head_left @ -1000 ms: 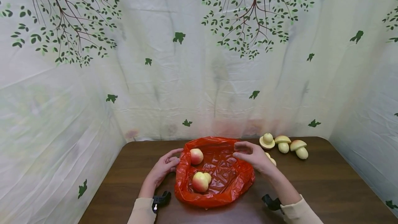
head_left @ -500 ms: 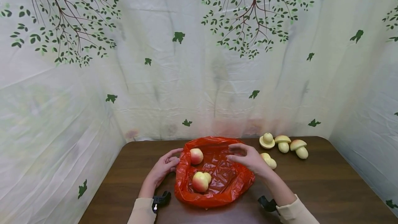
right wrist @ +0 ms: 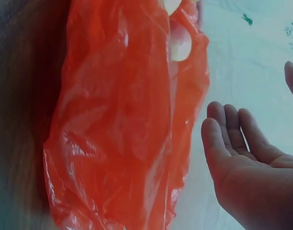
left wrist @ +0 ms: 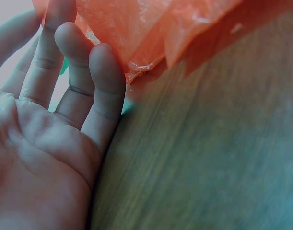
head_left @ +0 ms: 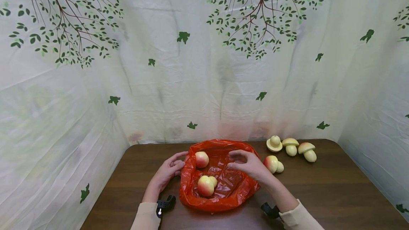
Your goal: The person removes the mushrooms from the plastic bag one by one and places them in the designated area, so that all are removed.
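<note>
Red, crinkled, round-mouthed plastic bag (head_left: 220, 204), left hand (head_left: 168, 169) loose-fingered alongside, right hand (head_left: 250, 168) loose-fingered above

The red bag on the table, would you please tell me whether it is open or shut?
The bag is open: in the head view, its rim spreads wide and a mushroom shows inside.
</note>
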`<state>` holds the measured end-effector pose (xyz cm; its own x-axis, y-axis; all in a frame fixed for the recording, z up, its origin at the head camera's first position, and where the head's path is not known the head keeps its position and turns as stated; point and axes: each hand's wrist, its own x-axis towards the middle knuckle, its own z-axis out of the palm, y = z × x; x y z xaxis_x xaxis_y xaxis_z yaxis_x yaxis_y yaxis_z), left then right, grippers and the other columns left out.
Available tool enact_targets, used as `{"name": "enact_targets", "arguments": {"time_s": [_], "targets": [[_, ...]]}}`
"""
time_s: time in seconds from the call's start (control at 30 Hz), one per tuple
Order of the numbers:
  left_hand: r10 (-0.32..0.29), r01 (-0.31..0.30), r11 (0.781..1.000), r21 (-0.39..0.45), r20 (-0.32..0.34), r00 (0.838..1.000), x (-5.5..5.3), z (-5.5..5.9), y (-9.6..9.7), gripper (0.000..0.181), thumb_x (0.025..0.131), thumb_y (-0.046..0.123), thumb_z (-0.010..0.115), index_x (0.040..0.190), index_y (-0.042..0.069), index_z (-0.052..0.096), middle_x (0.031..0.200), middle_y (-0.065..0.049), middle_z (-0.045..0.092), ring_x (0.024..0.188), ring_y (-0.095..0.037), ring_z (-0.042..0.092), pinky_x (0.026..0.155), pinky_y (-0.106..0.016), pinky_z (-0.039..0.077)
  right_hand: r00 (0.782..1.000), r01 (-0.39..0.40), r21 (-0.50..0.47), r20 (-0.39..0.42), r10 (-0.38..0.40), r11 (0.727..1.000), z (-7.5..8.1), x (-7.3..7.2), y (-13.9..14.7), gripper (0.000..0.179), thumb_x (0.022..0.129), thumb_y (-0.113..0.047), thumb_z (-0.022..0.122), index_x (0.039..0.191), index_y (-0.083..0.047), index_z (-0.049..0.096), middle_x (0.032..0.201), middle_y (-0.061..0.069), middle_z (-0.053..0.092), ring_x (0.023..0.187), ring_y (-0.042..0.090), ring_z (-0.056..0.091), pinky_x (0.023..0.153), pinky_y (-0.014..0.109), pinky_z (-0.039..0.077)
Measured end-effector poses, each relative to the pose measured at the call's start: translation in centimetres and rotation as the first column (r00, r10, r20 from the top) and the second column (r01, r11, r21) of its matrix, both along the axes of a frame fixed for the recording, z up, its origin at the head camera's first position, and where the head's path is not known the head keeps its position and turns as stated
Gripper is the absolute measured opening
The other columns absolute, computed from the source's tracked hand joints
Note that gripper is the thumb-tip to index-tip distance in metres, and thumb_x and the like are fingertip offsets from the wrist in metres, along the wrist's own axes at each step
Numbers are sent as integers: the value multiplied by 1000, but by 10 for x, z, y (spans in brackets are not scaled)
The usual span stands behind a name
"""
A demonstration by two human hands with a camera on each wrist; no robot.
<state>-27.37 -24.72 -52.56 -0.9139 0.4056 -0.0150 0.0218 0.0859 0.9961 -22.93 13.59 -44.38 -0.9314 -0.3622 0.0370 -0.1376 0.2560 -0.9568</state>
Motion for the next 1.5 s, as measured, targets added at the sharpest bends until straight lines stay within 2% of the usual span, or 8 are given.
{"name": "enact_targets", "arguments": {"time_s": [0.2, 0.43, 0.7, 0.87, 1.1, 1.33, 1.5], "targets": [[-3, 3, 1000, 8, -8, 1000, -1, 0, 0, 53, 111, 23, 55, 161, 11, 41, 108, 5, 78, 101, -11, 73, 94, -29, 62, 1000, -10, 29, 5, 10, 1000, -3, 1, -5, 53, 96, -30, 79, 139, -2, 65, 139, 25, 67, 128, 35, 66, 103, 40, 60], [-3, 3, 1000, 10, -8, 1000, 0, 1, 1, 53, 111, 23, 56, 161, 12, 41, 107, 5, 78, 101, -11, 73, 95, -29, 61, 999, -34, 7, 8, 34, 999, -8, 1, -12, 54, 94, -28, 81, 138, 0, 65, 139, 28, 66, 127, 38, 68, 102, 42, 60], [9, -9, 1000, 3, -6, 1000, 1, 2, 2, 53, 111, 24, 56, 161, 12, 42, 109, 4, 79, 104, -13, 74, 96, -29, 61, 998, -55, 31, 34, 54, 998, -10, 2, -21, 58, 92, -32, 82, 139, -1, 65, 137, 23, 68, 121, 27, 69, 93, 29, 60], [15, -15, 1000, 0, -9, 1000, 1, 2, 2, 53, 111, 25, 57, 160, 12, 43, 109, 3, 79, 105, -13, 75, 97, -29, 61, 997, -78, 34, 16, 77, 996, -11, 3, -25, 58, 94, -30, 81, 140, 1, 64, 136, 24, 69, 123, 33, 68, 97, 33, 60], [16, -16, 1000, 3, -3, 1000, 1, 1, 2, 53, 110, 25, 58, 160, 13, 43, 109, 3, 79, 104, -13, 75, 96, -30, 61, 996, -81, 27, 48, 80, 996, -16, 5, -30, 53, 94, -27, 81, 139, -2, 65, 139, 25, 67, 124, 36, 67, 97, 35, 61], [23, -23, 1000, 3, -1, 1000, 1, 1, 2, 52, 110, 24, 57, 159, 14, 44, 109, 2, 79, 104, -14, 75, 96, -30, 61, 996, -82, 42, 46, 80, 996, -16, 7, -35, 53, 94, -26, 81, 138, -3, 66, 140, 24, 66, 130, 44, 63, 106, 48, 57], [9, -9, 1000, 3, -5, 1000, 0, 1, 2, 53, 111, 25, 56, 160, 13, 43, 108, 3, 79, 104, -14, 74, 97, -29, 61, 994, -95, 38, 49, 93, 995, -19, 7, -40, 56, 93, -26, 82, 139, 0, 64, 138, 23, 67, 121, 33, 69, 98, 37, 60]]}}
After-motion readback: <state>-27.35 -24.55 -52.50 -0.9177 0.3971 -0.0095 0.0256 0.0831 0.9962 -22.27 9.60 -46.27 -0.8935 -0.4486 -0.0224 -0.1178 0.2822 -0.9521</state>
